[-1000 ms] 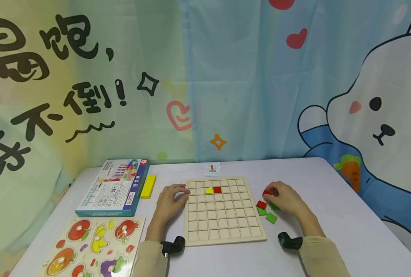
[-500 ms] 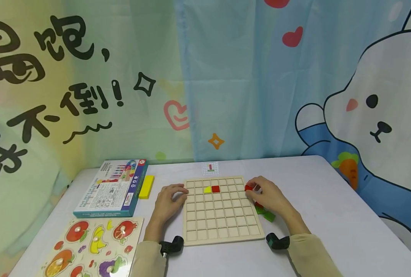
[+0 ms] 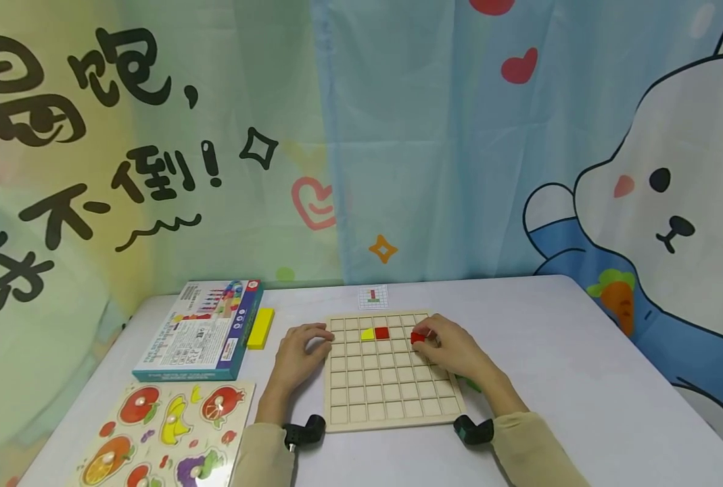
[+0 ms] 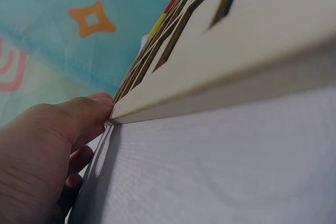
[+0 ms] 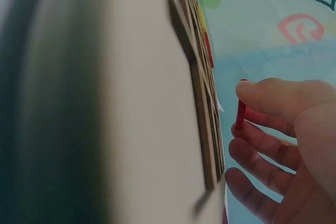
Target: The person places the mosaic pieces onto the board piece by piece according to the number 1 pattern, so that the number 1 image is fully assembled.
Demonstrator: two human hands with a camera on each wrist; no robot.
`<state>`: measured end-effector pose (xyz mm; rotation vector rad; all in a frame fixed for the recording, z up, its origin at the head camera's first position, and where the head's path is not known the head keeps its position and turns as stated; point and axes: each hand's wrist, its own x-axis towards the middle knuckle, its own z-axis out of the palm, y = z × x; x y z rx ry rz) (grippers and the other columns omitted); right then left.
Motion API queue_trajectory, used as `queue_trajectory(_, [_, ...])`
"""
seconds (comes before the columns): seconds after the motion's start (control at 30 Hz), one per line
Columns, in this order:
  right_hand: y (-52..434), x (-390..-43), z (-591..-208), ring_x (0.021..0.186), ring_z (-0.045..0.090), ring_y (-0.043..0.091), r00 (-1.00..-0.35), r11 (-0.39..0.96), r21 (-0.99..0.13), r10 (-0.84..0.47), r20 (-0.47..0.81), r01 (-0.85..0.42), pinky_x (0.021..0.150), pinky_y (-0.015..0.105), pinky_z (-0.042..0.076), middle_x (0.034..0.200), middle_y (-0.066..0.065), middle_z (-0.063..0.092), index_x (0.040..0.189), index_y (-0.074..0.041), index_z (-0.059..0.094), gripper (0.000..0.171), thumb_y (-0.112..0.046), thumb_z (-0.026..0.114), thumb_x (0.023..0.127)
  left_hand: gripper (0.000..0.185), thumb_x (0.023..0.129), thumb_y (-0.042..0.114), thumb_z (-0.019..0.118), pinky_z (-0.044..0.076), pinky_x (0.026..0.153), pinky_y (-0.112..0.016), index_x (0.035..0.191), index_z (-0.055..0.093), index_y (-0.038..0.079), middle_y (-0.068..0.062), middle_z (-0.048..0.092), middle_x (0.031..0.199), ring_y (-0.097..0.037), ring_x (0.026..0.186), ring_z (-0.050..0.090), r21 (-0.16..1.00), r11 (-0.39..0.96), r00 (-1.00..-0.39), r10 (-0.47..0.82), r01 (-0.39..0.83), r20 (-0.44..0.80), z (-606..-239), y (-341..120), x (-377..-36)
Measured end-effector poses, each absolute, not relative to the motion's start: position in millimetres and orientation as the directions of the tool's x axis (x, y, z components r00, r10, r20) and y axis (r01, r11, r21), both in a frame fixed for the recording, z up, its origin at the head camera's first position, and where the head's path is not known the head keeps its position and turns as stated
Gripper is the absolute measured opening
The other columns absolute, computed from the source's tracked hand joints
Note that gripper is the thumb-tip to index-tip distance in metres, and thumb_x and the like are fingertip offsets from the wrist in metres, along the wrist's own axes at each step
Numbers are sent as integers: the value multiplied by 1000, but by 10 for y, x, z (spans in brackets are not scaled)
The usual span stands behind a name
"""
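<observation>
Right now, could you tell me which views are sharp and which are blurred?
Head view: evenly lit and sharp, the grid board crisp. Right wrist view: the board's near edge fills the frame, blurred. Left wrist view: board edge slightly soft, left hand clearer.

We sit at a pale grey table (image 3: 580,352) that runs back to a printed curtain (image 3: 398,135). Left of the table's middle the curtain is yellow-green with black characters (image 3: 44,135); above the middle it turns blue with red hearts (image 3: 519,66). Right of the table a white cartoon rabbit (image 3: 671,216) fills it. The light is soft and even.
</observation>
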<state>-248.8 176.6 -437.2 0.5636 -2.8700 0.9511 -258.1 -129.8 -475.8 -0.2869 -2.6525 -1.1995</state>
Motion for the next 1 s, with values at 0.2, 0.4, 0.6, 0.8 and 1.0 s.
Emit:
queue_trajectory(0.2, [1705,-2495,-4362,87,58,13,-923,729,-571,-342,175,-378,73,30,48,101,-1,62,109,-13,64,24,-24,66,88,13,83,18,70,34,103,-51,95,73,21,-1,65,122,-27,120,51,710,650,-955,90,271,283,-4768,-1304,-2596])
queue_trajectory(0.4, [1642,-2492,-4351,89,58,11,-910,716,-570,-376,173,-404,73,27,48,104,-1,62,110,-12,63,24,-23,65,88,13,83,18,71,34,103,-50,95,73,23,-1,65,122,-26,120,51,713,647,-955,90,271,281,-4770,-1306,-2596])
queue_trajectory(0.6, [1587,-2492,-4333,89,57,11,-903,711,-567,-393,171,-417,72,26,47,104,-1,62,108,-13,63,23,-22,66,88,13,83,18,71,34,101,-50,94,73,23,-1,65,121,-26,119,51,711,645,-952,89,278,291,-4796,-1304,-2599])
queue_trajectory(0.8, [1516,-2508,-4308,88,57,10,-898,713,-556,-408,167,-427,72,26,47,107,-1,62,109,-13,63,23,-23,65,88,13,83,18,71,33,103,-50,94,73,24,0,65,122,-25,120,51,717,643,-955,81,269,286,-4797,-1308,-2607])
queue_trajectory(1.0, [1438,-2520,-4280,89,57,11,-891,696,-570,-421,168,-437,73,26,48,111,1,62,109,-11,63,23,-22,64,89,13,83,18,71,34,103,-50,94,73,23,0,65,122,-26,120,51,716,640,-952,86,278,293,-4798,-1312,-2606])
